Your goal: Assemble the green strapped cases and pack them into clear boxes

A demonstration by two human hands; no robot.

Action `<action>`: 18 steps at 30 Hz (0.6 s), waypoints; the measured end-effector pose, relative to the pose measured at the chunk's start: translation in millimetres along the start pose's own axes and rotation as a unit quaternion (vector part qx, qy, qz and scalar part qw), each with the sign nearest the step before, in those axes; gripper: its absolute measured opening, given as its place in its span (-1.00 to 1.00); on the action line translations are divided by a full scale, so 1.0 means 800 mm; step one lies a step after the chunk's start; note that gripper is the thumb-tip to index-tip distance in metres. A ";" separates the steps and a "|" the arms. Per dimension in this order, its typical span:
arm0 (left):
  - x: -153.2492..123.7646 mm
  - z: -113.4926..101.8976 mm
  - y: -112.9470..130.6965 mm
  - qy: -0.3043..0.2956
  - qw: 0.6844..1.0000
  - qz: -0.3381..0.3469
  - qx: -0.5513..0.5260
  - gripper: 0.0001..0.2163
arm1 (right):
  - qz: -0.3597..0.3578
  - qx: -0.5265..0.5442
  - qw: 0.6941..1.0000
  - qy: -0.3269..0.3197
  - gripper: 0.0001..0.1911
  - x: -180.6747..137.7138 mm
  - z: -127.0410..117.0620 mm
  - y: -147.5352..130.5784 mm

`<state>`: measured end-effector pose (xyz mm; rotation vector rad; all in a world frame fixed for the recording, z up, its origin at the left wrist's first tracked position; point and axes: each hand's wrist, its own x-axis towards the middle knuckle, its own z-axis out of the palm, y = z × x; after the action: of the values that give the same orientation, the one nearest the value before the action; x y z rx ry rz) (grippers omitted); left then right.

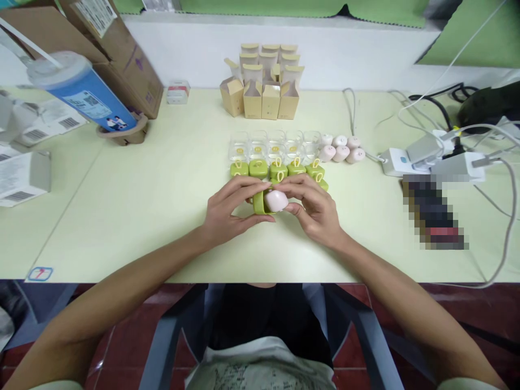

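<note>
Head view: half-curling left hand (222,211) around glossy-green boxy case (257,203), right hand (320,212) around pale-pink rounded piece (277,201), ideally aligning both in between.

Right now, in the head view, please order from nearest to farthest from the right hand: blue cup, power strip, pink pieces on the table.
1. Pink pieces: just beyond the right hand.
2. Power strip: off to the right.
3. Blue cup: far on the left side.

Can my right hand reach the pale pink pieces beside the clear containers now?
Probably yes: bare tabletop leaves the near right of the pale pink pieces free. But your right hand seems busy with another piece at the green case, and may need to let go first.
</note>
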<state>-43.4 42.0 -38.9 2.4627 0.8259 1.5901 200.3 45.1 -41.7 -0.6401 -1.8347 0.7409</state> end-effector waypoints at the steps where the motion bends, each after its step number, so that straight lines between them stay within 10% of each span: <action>1: 0.001 0.000 0.001 0.001 1.000 -0.002 -0.004 -0.38 | 0.003 -0.006 1.000 0.006 -0.70 -0.001 0.002 0.000; 11: -0.011 0.006 0.002 -0.023 0.996 -0.076 -0.039 -0.46 | -0.015 -0.007 1.000 0.009 -0.63 -0.007 0.015 -0.008; 18: -0.009 0.008 -0.011 -0.101 0.926 -0.203 -0.302 -0.33 | -0.083 -0.062 0.990 -0.099 -0.65 0.005 -0.002 -0.009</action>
<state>-43.5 47.3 -50.3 1.8302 0.6318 1.1843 199.5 43.5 -33.1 -0.4996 -2.1027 0.6001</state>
